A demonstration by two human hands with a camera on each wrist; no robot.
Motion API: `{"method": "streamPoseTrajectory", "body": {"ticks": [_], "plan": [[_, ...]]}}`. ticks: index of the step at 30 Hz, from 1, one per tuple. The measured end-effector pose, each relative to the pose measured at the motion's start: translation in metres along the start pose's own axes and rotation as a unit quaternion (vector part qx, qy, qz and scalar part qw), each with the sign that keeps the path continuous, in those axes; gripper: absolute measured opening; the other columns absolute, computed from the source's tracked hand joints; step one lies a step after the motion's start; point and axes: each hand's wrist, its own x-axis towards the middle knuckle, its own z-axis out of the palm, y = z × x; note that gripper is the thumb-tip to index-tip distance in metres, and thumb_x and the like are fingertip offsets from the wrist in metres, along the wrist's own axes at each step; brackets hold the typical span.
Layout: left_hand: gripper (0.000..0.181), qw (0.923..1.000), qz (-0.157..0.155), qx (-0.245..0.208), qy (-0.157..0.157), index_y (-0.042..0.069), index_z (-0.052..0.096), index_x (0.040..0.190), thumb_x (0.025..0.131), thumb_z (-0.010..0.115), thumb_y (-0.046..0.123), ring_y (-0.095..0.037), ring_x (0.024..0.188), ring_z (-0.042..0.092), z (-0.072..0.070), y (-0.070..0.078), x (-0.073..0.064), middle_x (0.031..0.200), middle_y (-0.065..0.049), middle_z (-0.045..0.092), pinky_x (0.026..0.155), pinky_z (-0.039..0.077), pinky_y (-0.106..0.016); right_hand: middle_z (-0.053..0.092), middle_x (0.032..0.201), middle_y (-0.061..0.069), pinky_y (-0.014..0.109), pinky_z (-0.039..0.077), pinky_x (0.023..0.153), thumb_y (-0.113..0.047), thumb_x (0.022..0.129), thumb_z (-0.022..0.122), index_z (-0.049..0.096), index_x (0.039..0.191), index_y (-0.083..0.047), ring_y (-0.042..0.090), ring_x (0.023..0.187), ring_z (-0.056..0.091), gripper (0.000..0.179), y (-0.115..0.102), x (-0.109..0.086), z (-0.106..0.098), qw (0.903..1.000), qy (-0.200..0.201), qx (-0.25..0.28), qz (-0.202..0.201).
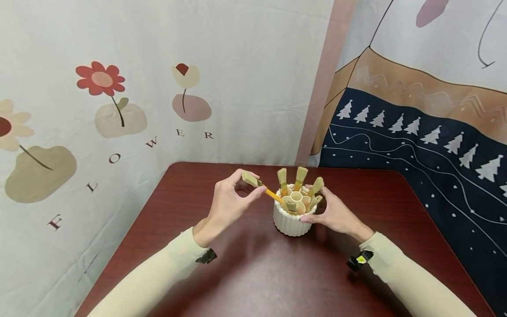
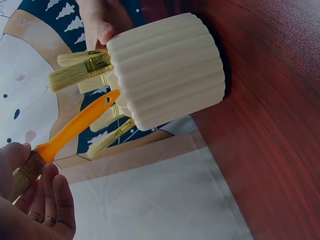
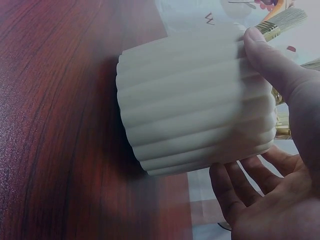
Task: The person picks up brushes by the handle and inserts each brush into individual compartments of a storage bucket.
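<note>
A white ribbed round holder [image 1: 292,223] stands on the table, with several bristle-up brushes [image 1: 301,176] in its compartments. My left hand [image 1: 231,196], to the left of it, pinches a flat paintbrush [image 2: 75,125] near its metal band. That brush's orange handle slopes down to the right, its end right at the holder's rim, its bristles up by my fingers. On the other side, my right hand [image 1: 334,212] grips the holder near the top, the thumb [image 3: 265,52] on the ribbed front and the other fingers around the far side.
Underneath is a dark red-brown wooden table [image 1: 261,281] with rounded far corners. Behind it hangs a pale cloth [image 1: 245,88] printed with flowers and letters. A navy cloth [image 1: 380,145] with white trees hangs at the right.
</note>
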Motion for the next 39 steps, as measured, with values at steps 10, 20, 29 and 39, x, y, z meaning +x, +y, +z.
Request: {"method": "streamPoseTrajectory", "body": {"ticks": [10,20,29,39], "plan": [[0.028,0.9999,-0.006,0.004,-0.01,0.012,0.079,0.117,0.097,0.098,0.017,-0.013,0.08,0.08,0.009,-0.006,-0.003,0.1,0.003,0.088,0.076,0.067,-0.024,0.057,0.176,0.012,0.077,0.037,0.136,-0.045,0.09,0.103,0.043,0.176,-0.018,0.039,0.161,0.055,0.109,0.0,-0.001,0.001,1.0,-0.003,-0.004,0.005],[0.029,0.9998,-0.006,0.006,-0.017,0.007,0.079,0.119,0.098,0.097,0.017,-0.016,0.082,0.082,0.017,-0.009,-0.003,0.101,0.0,0.087,0.076,0.07,-0.034,0.058,0.175,0.013,0.076,0.04,0.135,-0.045,0.09,0.104,0.044,0.176,-0.018,0.039,0.159,0.057,0.108,-0.003,-0.001,0.0,1.0,-0.002,-0.004,0.005],[0.026,0.9998,-0.006,0.009,-0.015,0.012,0.079,0.116,0.098,0.098,0.016,-0.016,0.082,0.082,0.024,-0.016,-0.003,0.105,-0.002,0.088,0.076,0.068,-0.028,0.059,0.175,0.012,0.075,0.04,0.136,-0.044,0.089,0.104,0.045,0.175,-0.017,0.039,0.16,0.057,0.108,-0.003,-0.001,0.0,1.0,0.0,-0.004,0.004],[0.028,0.9995,-0.015,0.016,-0.023,0.009,0.079,0.117,0.098,0.097,0.015,-0.012,0.081,0.079,0.032,-0.022,-0.003,0.102,-0.003,0.086,0.075,0.068,-0.027,0.058,0.176,0.012,0.075,0.039,0.136,-0.042,0.09,0.104,0.045,0.174,-0.017,0.039,0.161,0.057,0.106,-0.002,-0.001,0.001,1.0,0.001,0.001,-0.002]]}}
